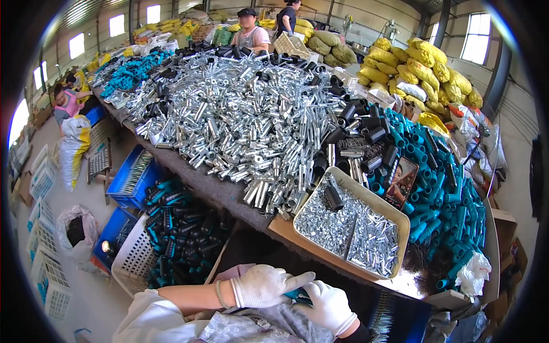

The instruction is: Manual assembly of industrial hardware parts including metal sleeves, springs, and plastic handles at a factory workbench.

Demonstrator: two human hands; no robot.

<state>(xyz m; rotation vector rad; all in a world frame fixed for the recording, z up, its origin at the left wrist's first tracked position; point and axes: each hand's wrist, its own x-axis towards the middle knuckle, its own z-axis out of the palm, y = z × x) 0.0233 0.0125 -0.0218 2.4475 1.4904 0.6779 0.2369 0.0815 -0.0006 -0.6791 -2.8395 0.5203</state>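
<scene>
At the bottom centre of the frame I see my gloved left hand (264, 286) and right hand (327, 306) clamped together around a teal plastic sleeve (298, 295), kept close below the tray of small screws (400, 214) for easy reach.

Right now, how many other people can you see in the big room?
3. One person in a cap behind the table's far end, another person standing just beyond, and a third person at the far left. Others may be hidden behind piles.
</scene>
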